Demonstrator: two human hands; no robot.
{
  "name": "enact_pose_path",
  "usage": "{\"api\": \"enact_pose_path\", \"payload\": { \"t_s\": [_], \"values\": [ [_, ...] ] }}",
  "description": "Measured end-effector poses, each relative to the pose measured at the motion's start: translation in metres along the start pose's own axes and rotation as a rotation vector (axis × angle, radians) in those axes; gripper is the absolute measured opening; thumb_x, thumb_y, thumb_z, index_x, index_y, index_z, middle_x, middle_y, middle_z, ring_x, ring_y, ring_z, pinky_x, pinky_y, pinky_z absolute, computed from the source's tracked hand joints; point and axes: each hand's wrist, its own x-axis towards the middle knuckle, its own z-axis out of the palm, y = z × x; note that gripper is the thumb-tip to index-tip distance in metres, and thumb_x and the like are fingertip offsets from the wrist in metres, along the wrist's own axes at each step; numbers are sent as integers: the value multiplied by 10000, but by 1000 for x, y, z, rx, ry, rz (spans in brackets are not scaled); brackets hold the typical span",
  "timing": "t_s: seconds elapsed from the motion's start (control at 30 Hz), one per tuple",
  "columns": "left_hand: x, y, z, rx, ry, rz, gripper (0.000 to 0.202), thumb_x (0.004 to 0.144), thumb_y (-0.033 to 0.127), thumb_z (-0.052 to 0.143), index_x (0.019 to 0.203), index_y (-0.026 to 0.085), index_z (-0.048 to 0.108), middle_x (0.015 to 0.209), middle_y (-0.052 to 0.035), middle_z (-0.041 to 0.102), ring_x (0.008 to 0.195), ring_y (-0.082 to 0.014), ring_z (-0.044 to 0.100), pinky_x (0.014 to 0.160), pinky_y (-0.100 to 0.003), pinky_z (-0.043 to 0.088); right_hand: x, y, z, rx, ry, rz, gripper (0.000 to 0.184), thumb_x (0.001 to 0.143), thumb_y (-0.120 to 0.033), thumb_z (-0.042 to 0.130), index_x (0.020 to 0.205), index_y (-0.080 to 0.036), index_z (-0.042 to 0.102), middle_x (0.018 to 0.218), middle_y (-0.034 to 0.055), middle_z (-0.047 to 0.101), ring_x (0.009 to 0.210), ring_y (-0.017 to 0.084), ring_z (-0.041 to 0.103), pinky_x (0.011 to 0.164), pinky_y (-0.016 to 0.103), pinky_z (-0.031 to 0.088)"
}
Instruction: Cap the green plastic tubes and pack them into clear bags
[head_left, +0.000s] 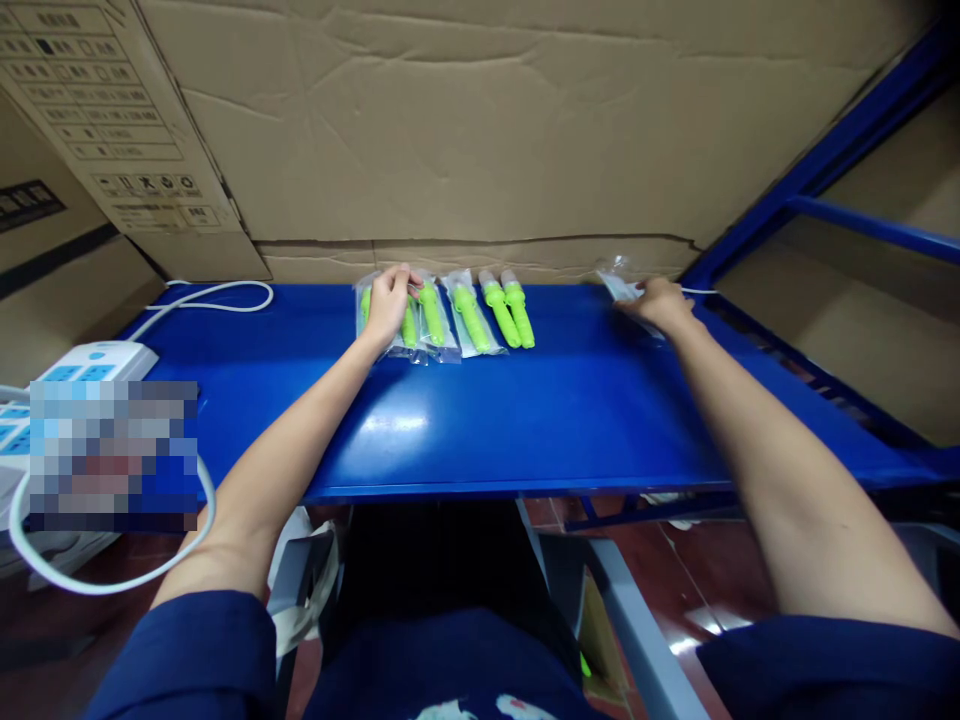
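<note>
A row of bright green plastic pieces [471,315] lies at the back of the blue metal table [525,420]. Some are in clear bags, and two at the right end [510,312] look unbagged. My left hand [388,300] rests on the leftmost bagged piece, fingers curled over it. My right hand [660,303] is far to the right, with its fingers pinching a thin stack of clear plastic bags [619,284] that lies on the table.
Large cardboard boxes [480,130] stand right behind the table. A white power strip [90,362] and its white cable [214,295] lie at the left. A blue frame [825,170] rises at the right. Below the table edge are a grey stand and the red floor.
</note>
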Motion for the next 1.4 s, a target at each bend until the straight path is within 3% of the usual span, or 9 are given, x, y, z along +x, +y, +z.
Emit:
{"api": "enact_pose_path", "payload": {
  "t_s": [0.2, 0.47, 0.73, 0.97, 1.07, 1.17, 1.23, 1.3, 1.4],
  "values": [
    [-1, 4, 0, -5, -5, 19, 578, 1061, 716, 560, 789, 213, 651, 930, -89, 744, 852, -199, 704, 922, -377, 574, -16, -52, -28, 39, -83, -10, 543, 976, -260, 757, 1449, 1, 703, 1376, 326, 729, 1211, 315, 692, 942, 374, 461],
    [-4, 9, 3, -16, -36, 17, 611, 1037, 769, 573, 817, 202, 643, 938, -86, 753, 905, -202, 745, 854, -336, 595, -68, -144, -39, 347, -150, -241, 597, 917, -340, 815, 1426, -59, 678, 1320, 219, 729, 1244, 359, 707, 1103, 474, 547],
    [-13, 21, 12, -263, -207, -163, 450, 1070, 656, 619, 1069, 207, 652, 1066, -121, 806, 1028, -233, 827, 875, -320, 644, -121, -202, -25, 615, -265, -481, 665, 896, -338, 796, 1496, -166, 571, 1477, 185, 699, 1376, 348, 675, 1198, 508, 524],
    [-16, 25, 11, -413, -271, -208, 421, 1071, 634, 613, 1038, 216, 644, 1189, -151, 817, 1242, -286, 782, 935, -384, 674, -132, -210, -8, 843, -375, -559, 603, 849, -344, 844, 1379, -235, 579, 1455, 148, 716, 1309, 308, 700, 1169, 518, 542],
    [-11, 20, 9, -395, -226, -211, 442, 1038, 664, 635, 1025, 223, 665, 1134, -146, 827, 1231, -292, 786, 951, -405, 680, -127, -208, -9, 850, -429, -542, 513, 920, -408, 816, 1348, -234, 594, 1417, 137, 739, 1279, 285, 712, 1146, 482, 562],
    [-4, 13, 8, -426, -168, -248, 460, 1050, 675, 567, 1003, 227, 663, 1101, -148, 822, 1199, -284, 802, 929, -396, 692, -111, -203, -13, 726, -338, -508, 342, 1053, -438, 650, 1299, -200, 641, 1390, 149, 757, 1265, 273, 723, 1154, 440, 556],
    [0, 9, 6, -462, -165, -258, 509, 1047, 717, 502, 996, 233, 650, 1114, -151, 816, 1181, -283, 809, 908, -405, 700, -93, -198, -13, 558, -214, -449, 296, 1077, -348, 584, 1280, -153, 676, 1356, 180, 771, 1266, 295, 727, 1168, 432, 541],
    [2, 7, 4, -488, -192, -260, 557, 1038, 755, 443, 1002, 238, 647, 1122, -151, 812, 1173, -283, 811, 903, -423, 705, -73, -193, -9, 360, -167, -391, 342, 1046, -243, 581, 1338, -95, 682, 1354, 217, 766, 1291, 335, 720, 1176, 445, 533],
    [3, 6, 3, -517, -227, -285, 591, 1048, 739, 371, 996, 232, 670, 1082, -155, 814, 1182, -278, 807, 922, -421, 706, -49, -188, 1, 138, -229, -324, 453, 1057, -226, 533, 1454, -31, 634, 1404, 256, 739, 1361, 372, 691, 1184, 472, 527]
  ]
}}
